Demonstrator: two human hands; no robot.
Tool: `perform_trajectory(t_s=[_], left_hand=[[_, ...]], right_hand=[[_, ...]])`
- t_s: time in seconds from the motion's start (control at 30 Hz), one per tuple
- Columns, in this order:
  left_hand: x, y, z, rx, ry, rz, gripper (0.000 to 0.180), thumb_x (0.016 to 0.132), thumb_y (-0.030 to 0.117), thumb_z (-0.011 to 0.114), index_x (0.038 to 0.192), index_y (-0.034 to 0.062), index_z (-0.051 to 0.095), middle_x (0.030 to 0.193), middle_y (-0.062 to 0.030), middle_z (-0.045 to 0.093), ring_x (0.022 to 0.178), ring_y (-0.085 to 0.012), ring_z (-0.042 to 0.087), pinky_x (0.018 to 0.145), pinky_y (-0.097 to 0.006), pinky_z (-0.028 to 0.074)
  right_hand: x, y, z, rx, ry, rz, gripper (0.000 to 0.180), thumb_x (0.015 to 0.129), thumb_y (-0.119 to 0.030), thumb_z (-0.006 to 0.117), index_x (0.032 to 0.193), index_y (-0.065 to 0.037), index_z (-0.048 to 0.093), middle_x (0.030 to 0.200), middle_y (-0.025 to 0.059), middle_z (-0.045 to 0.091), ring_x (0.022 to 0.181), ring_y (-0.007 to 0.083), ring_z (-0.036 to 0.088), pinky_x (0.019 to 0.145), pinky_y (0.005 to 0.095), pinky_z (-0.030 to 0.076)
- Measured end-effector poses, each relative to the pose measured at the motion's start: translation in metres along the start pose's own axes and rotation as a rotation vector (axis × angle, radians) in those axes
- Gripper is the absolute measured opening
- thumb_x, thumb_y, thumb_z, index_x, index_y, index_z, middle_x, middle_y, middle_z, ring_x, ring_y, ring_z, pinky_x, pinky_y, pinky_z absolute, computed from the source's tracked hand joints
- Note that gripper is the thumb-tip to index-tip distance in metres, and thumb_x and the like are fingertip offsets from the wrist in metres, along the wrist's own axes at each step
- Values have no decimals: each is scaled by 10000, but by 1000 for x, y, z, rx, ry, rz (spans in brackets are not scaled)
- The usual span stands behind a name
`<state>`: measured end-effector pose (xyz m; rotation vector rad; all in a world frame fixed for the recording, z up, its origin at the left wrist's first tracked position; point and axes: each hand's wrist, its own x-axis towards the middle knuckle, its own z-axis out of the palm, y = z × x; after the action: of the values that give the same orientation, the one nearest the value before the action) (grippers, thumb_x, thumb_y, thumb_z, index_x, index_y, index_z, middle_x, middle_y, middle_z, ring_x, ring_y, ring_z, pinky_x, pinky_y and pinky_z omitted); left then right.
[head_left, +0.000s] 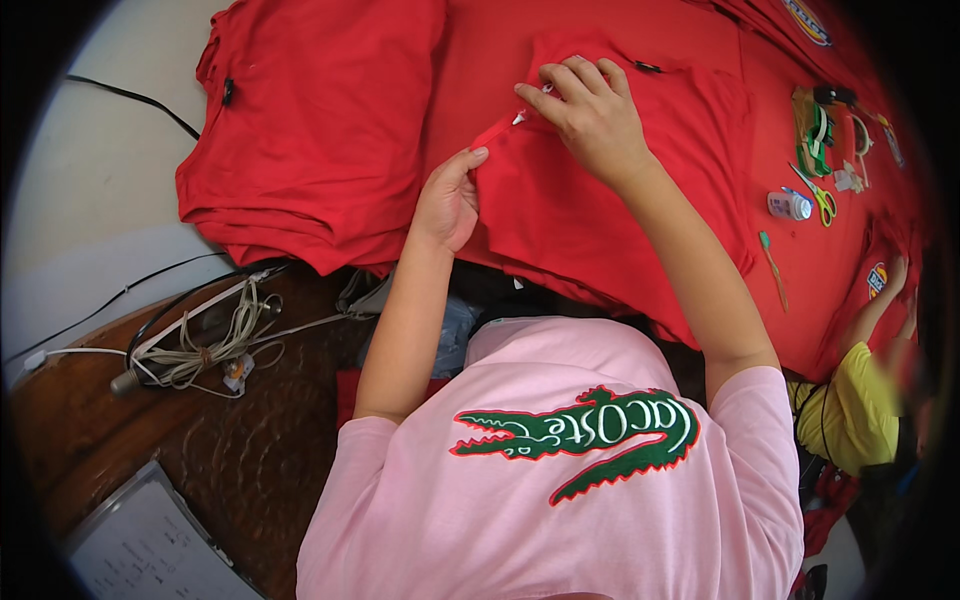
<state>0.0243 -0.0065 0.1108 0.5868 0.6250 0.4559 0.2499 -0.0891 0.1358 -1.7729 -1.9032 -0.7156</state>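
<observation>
- The red garment [640,170] lies spread in the middle of the scene, just beyond the person's chest, over a red-covered work surface [490,50]; a small dark tag [648,67] shows near its far edge.
- The left hand [450,200] has a narrow edge of the garment pinched between thumb and forefinger, drawn up toward the left; its other fingers curl under, partly hidden.
- The right hand [597,120] is just beside it, farther and to the right, thumb and forefinger close together, the other fingers bent. 2 small white bits [519,117] show by the thumb; whether the fingers pinch them, I cannot tell.
- The cloth looks light, soft and limp, likely to fold and slide rather than break; a single layer should crease easily.
- The best hold seems to be the edge, with 2 fingertip pinches near each other so that the strip between stays taut.
- Left of it is a stack of red garments [310,130].
- At right are a white bottle [790,205] and yellow-handled scissors [825,205]; nearer, at the far right, is a co-worker's yellow sleeve [865,405].
</observation>
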Motion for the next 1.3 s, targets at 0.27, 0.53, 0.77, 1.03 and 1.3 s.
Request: perform_trajectory(t_s=[0.27,0.53,0.77,1.03,1.3], left_hand=[[2,-3,-9,-10,15,3,195,994,148,665,1165,63,703,1212,-82,750,1197,-205,684,1084,-384,510],[5,-6,-9,15,-8,17,264,1021,152,641,1255,38,685,1300,-82,729,1234,-187,676,1107,-367,502],[5,-8,16,127,58,54,298,1010,126,684,1273,-13,671,1260,-111,731,1173,-183,691,1054,-328,523],[3,-11,23,157,84,107,190,988,136,734,1155,47,750,1151,-53,767,1062,-138,709,973,-296,537],[-2,-11,41,177,17,132,172,984,118,743,1148,72,768,1132,-38,774,1039,-118,705,955,-295,537]], right_hand=[[-35,46,-9,282,-91,446,325,854,-137,769,1174,-145,709,1089,21,693,1024,240,658,935,417,497],[-169,215,-54,-257,242,1097,412,882,-197,803,1200,15,650,1120,233,716,1063,434,676,945,481,532],[-202,246,-60,-266,98,1311,482,817,-187,845,1196,12,624,1106,287,714,1055,463,695,916,519,552],[-157,222,-69,-290,578,984,582,826,-246,891,1286,7,640,1171,164,708,1114,301,657,999,405,506],[-20,28,-13,802,97,458,335,1006,-334,691,1221,-83,749,1268,110,721,1327,303,590,1077,388,458]])
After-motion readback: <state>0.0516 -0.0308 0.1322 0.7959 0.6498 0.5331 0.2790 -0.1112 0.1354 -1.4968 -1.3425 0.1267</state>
